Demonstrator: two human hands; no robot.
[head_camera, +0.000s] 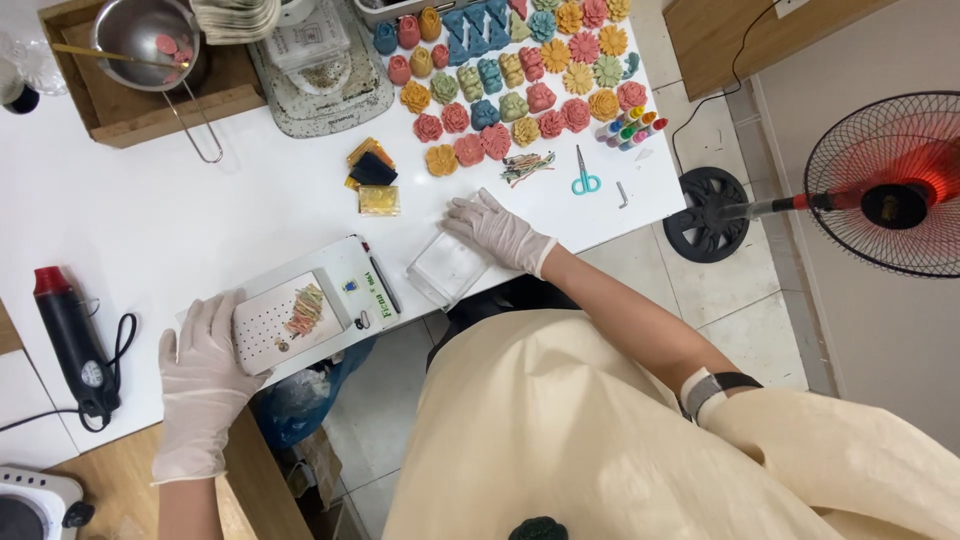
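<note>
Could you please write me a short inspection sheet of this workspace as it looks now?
Surface: white table, crowded at the far end.
Job's things: white perforated block bearing coloured shreds; clear plastic box.
Clutter: coloured flower-shaped pieces, teal scissors, markers, metal saucepan.
Grippers: gloved left hand grips the block; gloved right hand rests on the box.
Cables: heat gun cord looped beside it.
Surroundings: standing fan, tiled floor.

You can see rows of colourful flower-shaped pieces (520, 80) on the white tabletop (200, 210). Just below them lie small teal scissors (586, 181), and some coloured markers (630, 130) sit to their right. A metal pot (140, 35) sits far left of the flowers. A fan (885, 190) stands on the floor, far right.
</note>
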